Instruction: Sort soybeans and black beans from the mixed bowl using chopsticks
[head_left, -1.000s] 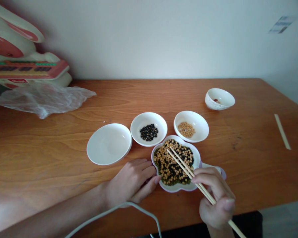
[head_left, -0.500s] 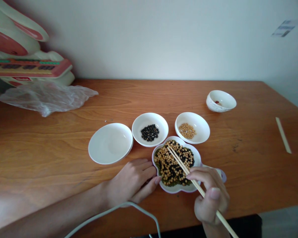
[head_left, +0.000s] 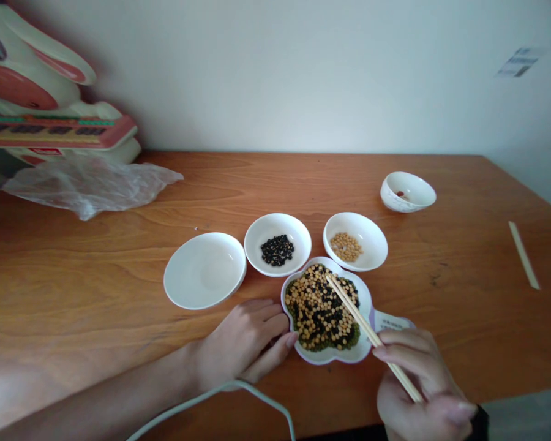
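My right hand (head_left: 425, 380) holds a pair of wooden chopsticks (head_left: 365, 327). Their tips touch or hover just over the mixed beans (head_left: 319, 312), yellow, black and green, in a flower-shaped dish (head_left: 365, 352) with a lilac edge. My left hand (head_left: 248, 340) lies on the table with curled fingers, its thumb and fingertips gripping the dish's left rim. Behind the dish, one white bowl (head_left: 298, 229) contains black beans (head_left: 277, 250). Another white bowl (head_left: 376, 245), to its right, contains yellow beans (head_left: 346, 247). On the left is an empty white bowl (head_left: 205, 269).
A small white bowl (head_left: 416, 199) with a few reddish bits stands at the back right. Farther right lies a pale strip (head_left: 524, 255). A clear plastic bag (head_left: 92, 184) and a rabbit-shaped toy keyboard (head_left: 55, 131) occupy the back left. A pale cable (head_left: 220, 387) crosses before my left forearm.
My right hand has moved right and toward me, turning over somewhat. The chopstick tips have shifted slightly right across the beans. My left hand stays at the dish's rim.
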### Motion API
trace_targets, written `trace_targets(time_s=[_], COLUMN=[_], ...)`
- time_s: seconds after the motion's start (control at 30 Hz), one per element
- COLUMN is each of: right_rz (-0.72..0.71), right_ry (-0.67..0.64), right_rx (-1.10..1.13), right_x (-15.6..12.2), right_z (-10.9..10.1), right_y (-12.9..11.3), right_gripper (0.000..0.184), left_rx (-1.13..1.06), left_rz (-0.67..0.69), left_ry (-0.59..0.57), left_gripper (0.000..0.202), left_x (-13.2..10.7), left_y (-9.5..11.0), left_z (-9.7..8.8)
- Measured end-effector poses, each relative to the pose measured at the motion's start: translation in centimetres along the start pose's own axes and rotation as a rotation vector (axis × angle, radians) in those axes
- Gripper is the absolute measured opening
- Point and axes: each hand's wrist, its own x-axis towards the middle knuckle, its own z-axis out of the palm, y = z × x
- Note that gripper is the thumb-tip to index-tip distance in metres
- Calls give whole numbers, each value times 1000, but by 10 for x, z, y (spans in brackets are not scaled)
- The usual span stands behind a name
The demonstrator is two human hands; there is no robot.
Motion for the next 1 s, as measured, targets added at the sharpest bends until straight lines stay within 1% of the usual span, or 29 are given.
trace_targets(time_s=[0.07, 0.17, 0.27, 0.33, 0.43, 0.5, 0.57, 0.63, 0.7, 0.73, 0.8, 0.87, 1.0], right_rz=[-38, -42, -84, -44, 65, 71, 0, -112, -188, -195, -157, -89, 12], right_ry=[57, 87, 143, 145, 123, 120, 99, 57, -24, -70, -155, -212, -240], right_rx=[-34, -88, -117, -134, -129, -118, -121, -133, -144, -146, -141, -119, -94], right_x=[5, 11, 10, 6, 0, -1, 0, 2, 4, 4, 3, 1, -4], right_z=[-2, -3, -1, 0, -1, -2, -1, 2, 6, 9, 14, 19, 23], right_y=[4, 11, 19, 23, 26, 24, 20, 14, 7, 4, 0, -3, -5], right_gripper=[65, 64, 64, 64, 65, 64, 60, 55, 50, 49, 50, 53, 57], left_rx=[-7, -7, 12, 15, 14, 17, 17, 14, 13, 14, 16, 16, 19], left_rz=[4, 3, 3, 9, 17, 11, 3, 0, -1, -1, -1, -2, -4], left_ry=[2, -5, 3, 10, 14, 11, 4, 1, -6, -8, -10, -9, -7], left_gripper=[29, 28, 28, 29, 29, 29, 29, 29, 30, 30, 29, 29, 29], left_x=[0, -1, 0, 0, -1, -1, -1, -1, 0, 0, 0, 1, 1], left_y=[0, 0, 0, -1, -1, -1, -1, 0, 0, 0, 0, -1, -1], left_z=[0, 1, 2, 2, 3, 3, 3, 2, 1, 1, 1, 1, 1])
